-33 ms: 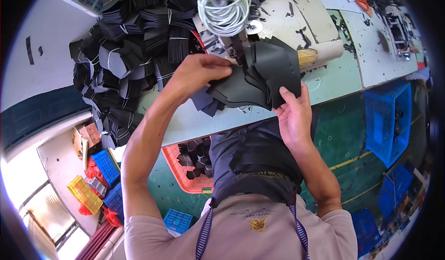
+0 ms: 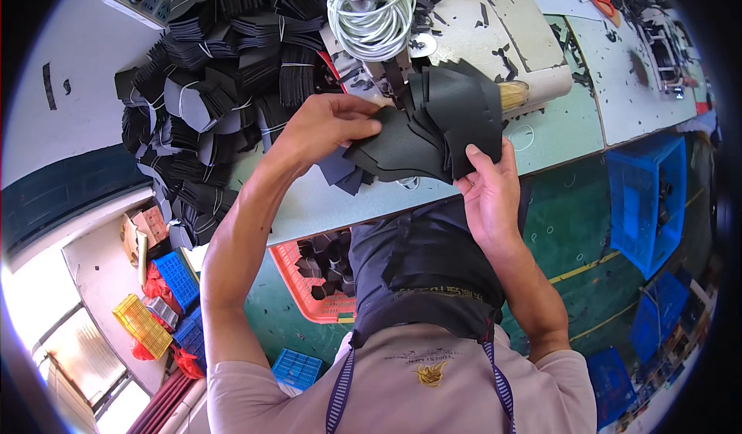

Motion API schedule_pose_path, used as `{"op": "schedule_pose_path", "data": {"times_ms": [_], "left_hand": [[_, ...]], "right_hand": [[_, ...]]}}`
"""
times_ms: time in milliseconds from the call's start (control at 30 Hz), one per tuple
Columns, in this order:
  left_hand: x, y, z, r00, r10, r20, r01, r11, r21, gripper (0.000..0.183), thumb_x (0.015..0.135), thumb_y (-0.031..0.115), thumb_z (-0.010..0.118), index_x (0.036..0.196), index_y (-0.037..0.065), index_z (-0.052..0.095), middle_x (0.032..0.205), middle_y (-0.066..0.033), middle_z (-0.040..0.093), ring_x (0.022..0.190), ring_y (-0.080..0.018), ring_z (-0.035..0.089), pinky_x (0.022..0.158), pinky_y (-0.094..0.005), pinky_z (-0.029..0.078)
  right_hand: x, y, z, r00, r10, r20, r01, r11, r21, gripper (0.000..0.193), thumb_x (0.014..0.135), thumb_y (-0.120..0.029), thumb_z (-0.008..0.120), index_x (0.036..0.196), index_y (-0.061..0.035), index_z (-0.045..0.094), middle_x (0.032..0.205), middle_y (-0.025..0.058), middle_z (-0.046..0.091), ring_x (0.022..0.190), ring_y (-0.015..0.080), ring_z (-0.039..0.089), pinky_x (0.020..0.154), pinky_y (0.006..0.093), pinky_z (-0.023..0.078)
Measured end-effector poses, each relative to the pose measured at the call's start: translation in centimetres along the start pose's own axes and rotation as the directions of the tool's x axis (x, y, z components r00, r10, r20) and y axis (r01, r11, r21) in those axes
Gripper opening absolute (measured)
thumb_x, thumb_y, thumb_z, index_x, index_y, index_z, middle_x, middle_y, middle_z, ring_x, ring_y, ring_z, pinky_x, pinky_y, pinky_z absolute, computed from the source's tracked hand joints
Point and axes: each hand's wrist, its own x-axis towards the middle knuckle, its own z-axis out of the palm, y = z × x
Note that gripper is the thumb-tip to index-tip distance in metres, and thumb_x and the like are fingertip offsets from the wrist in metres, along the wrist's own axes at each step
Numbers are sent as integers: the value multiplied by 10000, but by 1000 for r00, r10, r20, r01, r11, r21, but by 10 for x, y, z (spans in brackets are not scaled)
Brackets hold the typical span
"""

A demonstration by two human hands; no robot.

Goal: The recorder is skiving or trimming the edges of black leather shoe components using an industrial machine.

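A fanned stack of black sheet pieces (image 2: 462, 117), leather-like with notched edges, is held between my hands at the front of a pale machine (image 2: 519, 17). My left hand (image 2: 328, 129) pinches the left side of the stack between thumb and fingers, close below the machine's dark metal head part (image 2: 396, 78). At the lower right edge, my right hand (image 2: 495, 194) grips the pieces with its thumb on top; some fingers are hidden beneath. Several more dark pieces (image 2: 340, 170) lie on the table under my left hand.
Tied bundles of black pieces (image 2: 205, 98) heap up at the left. A coil of white cord (image 2: 372, 20) hangs over the machine. Orange-handled scissors (image 2: 601, 0) lie far right. An orange basket (image 2: 313, 306) of black pieces stands below the table; a blue crate (image 2: 645, 202) stands right.
My left hand has shifted slightly down and left, its thumb a little lower on the pieces. The stack's upper edge is fanned a bit differently. My right hand stays in place.
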Motion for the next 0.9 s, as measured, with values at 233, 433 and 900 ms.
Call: {"op": "schedule_pose_path", "data": {"times_ms": [233, 433, 900], "left_hand": [[15, 14, 8, 995, 59, -81, -18, 896, 443, 365, 838, 281, 767, 1087, 15, 750, 872, -36, 717, 766, -92, 609, 660, -254, 449], [-6, 11, 3, 993, -62, 99, 55, 996, 72, 327, 840, 177, 743, 1099, -20, 712, 753, -72, 702, 617, -122, 666, 522, -275, 497], [-1, -20, 36, 999, 25, 23, -21, 989, -145, 259, 960, 189, 669, 1045, -55, 683, 902, -92, 710, 771, -140, 691, 686, -284, 579]], "right_hand": [[1, 0, 0, 999, -33, 12, 33, 999, 20, 415, 944, -68, 638, 1290, -109, 413, 1167, 92, 616, 961, 178, 657, 775, 355, 548], [-1, -1, -8, 997, -68, -41, 68, 998, 3, 425, 933, -52, 641, 1296, -108, 427, 1162, 79, 625, 992, 171, 651, 783, 339, 544], [-2, -3, -9, 990, -134, 53, 129, 988, 91, 380, 921, 44, 588, 1268, -46, 463, 1187, 111, 610, 1038, 196, 650, 893, 359, 554]]}}
